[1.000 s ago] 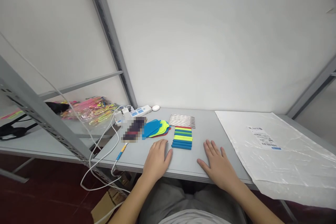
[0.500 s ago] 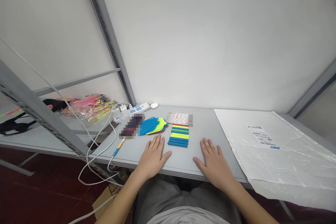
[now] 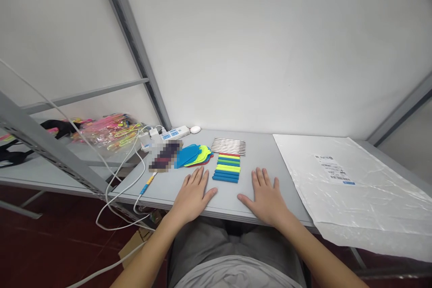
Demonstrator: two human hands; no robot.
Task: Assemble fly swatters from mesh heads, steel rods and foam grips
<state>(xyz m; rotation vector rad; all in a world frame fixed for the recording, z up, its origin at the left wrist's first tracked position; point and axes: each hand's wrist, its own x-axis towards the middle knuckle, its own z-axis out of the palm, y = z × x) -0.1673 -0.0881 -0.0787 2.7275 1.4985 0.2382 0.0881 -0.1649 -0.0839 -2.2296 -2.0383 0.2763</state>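
My left hand [image 3: 193, 193] lies flat on the grey table [image 3: 216, 202], fingers stretched out and thumb spread, holding nothing. Just beyond its fingertips are overlapping mesh fly swatter heads [image 3: 189, 156] in blue, yellow and red. Also flat on the table, my right hand [image 3: 265, 195] has its fingers apart and nothing in it. Between and beyond the hands sits a row of coloured tubes [image 3: 227, 172], blue, yellow, green and red, laid side by side. Behind them several shiny metal rods [image 3: 228, 146] lie parallel.
A white plastic sheet with a label [image 3: 354, 193] covers the table's right side. At the left are a power strip [image 3: 175, 133], a white cable [image 3: 111, 193] and a pixelated item [image 3: 166, 155]. Plastic-wrapped colourful goods [image 3: 111, 130] lie beyond a metal shelf post [image 3: 50, 144].
The view has shifted a little. My right hand has moved slightly left, nearer the tubes; my left hand stays flat in about the same place.
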